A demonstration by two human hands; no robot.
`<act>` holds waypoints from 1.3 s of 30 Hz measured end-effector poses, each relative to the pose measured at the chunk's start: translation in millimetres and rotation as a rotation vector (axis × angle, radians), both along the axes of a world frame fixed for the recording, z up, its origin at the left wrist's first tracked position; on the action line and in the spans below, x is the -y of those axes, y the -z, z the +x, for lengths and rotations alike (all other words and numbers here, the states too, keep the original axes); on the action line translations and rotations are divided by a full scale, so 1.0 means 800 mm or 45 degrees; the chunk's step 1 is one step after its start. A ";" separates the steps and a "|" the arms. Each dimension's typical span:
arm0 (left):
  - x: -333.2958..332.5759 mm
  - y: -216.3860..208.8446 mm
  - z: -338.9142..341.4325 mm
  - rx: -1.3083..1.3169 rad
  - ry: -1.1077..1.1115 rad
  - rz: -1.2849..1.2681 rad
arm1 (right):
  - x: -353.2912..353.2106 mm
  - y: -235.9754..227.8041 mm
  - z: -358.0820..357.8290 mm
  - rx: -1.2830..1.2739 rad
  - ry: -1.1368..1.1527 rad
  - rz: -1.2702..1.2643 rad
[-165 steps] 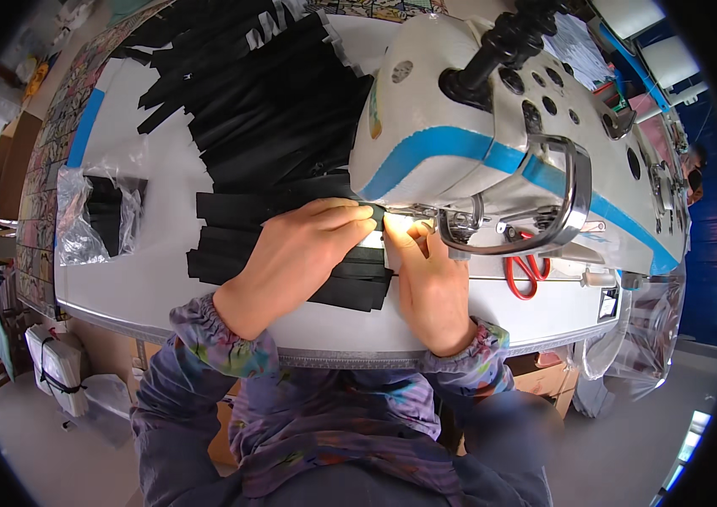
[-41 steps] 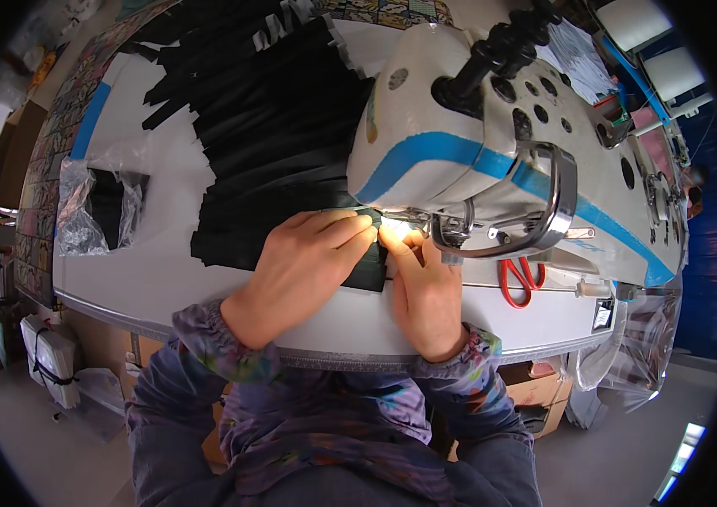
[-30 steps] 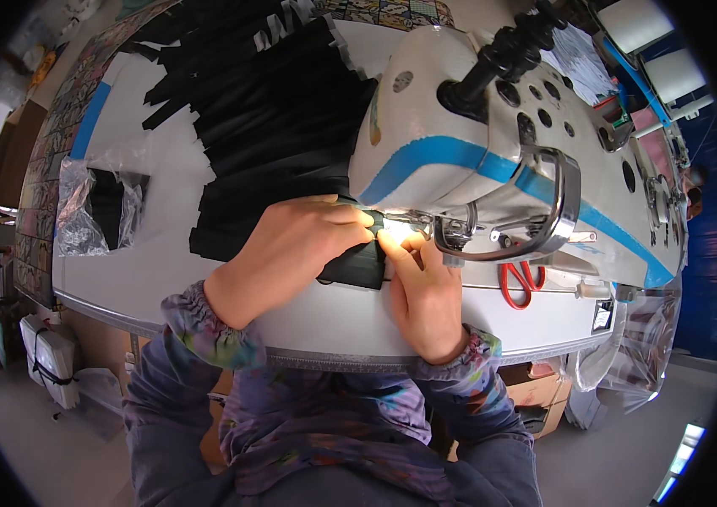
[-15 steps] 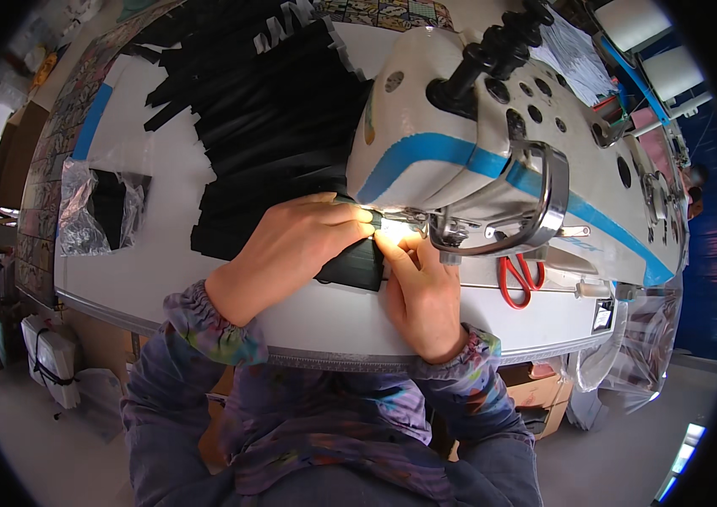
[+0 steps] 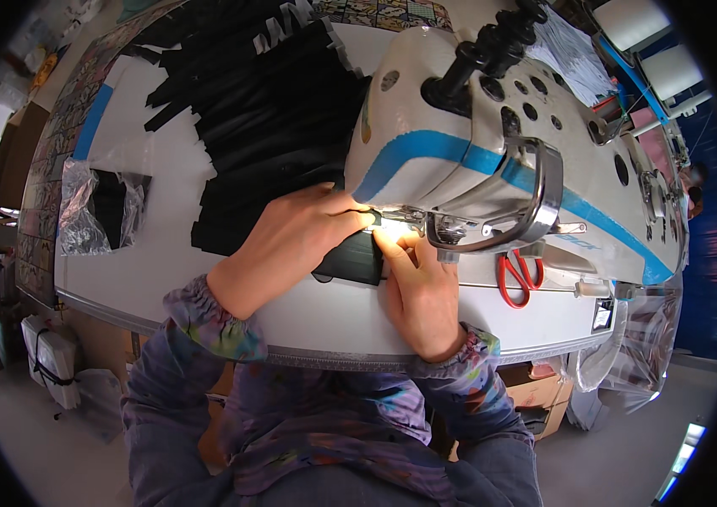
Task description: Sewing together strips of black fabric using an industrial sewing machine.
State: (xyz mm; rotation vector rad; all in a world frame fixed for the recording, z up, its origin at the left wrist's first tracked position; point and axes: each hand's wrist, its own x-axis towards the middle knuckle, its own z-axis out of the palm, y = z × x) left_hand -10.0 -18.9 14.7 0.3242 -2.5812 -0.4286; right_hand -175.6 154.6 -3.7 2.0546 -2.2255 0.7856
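At the lit needle area of a white sewing machine (image 5: pixel 434 101) with blue tape, both of my hands work on a small black fabric piece (image 5: pixel 354 260). My left hand (image 5: pixel 286 237) lies across its left part, the thumb and fingers closed together on its far edge. From the near right, my right hand (image 5: pixel 424 296) pinches at the fabric's right edge, just beside the presser foot. The bright lamp washes out the fingertips there, and the needle itself is hidden. A pile of black fabric strips (image 5: pixel 274 110) spreads behind my left hand.
Red-handled scissors (image 5: pixel 516 283) lie right of my right hand, under the machine arm. A clear plastic bag with something black inside (image 5: pixel 105 211) rests on the left of the white table (image 5: pixel 147 283). A metal knee-shaped guard (image 5: pixel 551 194) juts from the machine head. White thread cones (image 5: pixel 671 72) stand far right.
The fabric piece and my left hand have shifted slightly away from me, toward the far side. My right hand has barely moved.
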 end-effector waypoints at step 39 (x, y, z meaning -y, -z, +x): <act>0.002 0.012 -0.006 -0.042 -0.215 -0.117 | 0.007 -0.007 0.004 0.058 -0.007 -0.085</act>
